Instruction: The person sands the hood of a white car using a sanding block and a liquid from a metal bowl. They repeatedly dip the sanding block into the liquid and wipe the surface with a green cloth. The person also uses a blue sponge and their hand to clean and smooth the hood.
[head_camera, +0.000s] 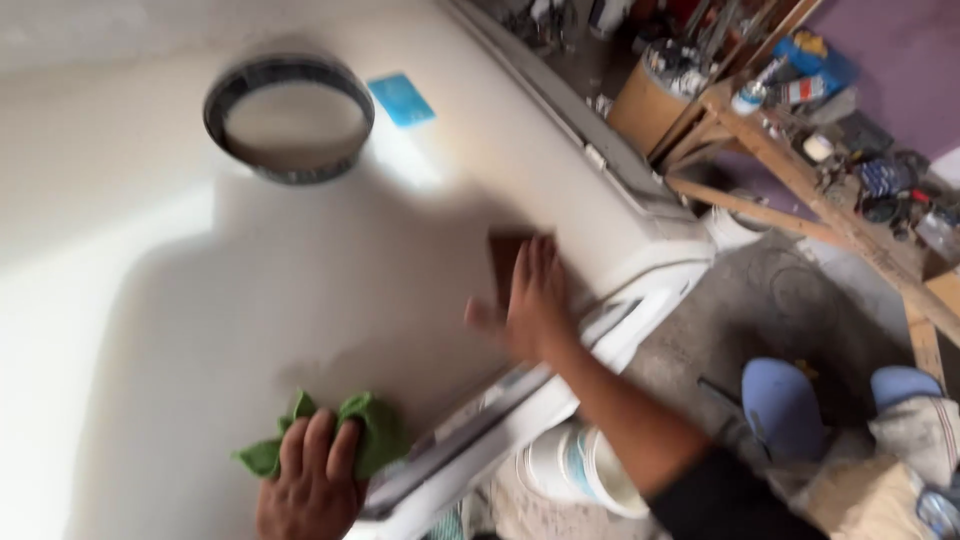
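White moulded panel (250, 300), lying flat for surface work: right hand (535, 300), fingers extended, is pressing a dark brown sanding pad (503, 262) flat against it, while left hand (315, 480), fingers curled, is bunching a green cloth (370, 430) near its edge.

Open run: broad white panel (200, 290) is bare across the left and centre of the frame, free to sweep. Blockers on it: round dark-rimmed opening (289, 118) at upper left, blue card (401, 99) just right of it. Lower left is taken by the left hand (312, 480) pressing a green cloth (365, 440); centre by the right hand (535, 300) flat on a brown pad (503, 262). Right edge drops to white buckets (575, 470). Upper right is jammed: wooden bench (800, 175) piled with clutter.
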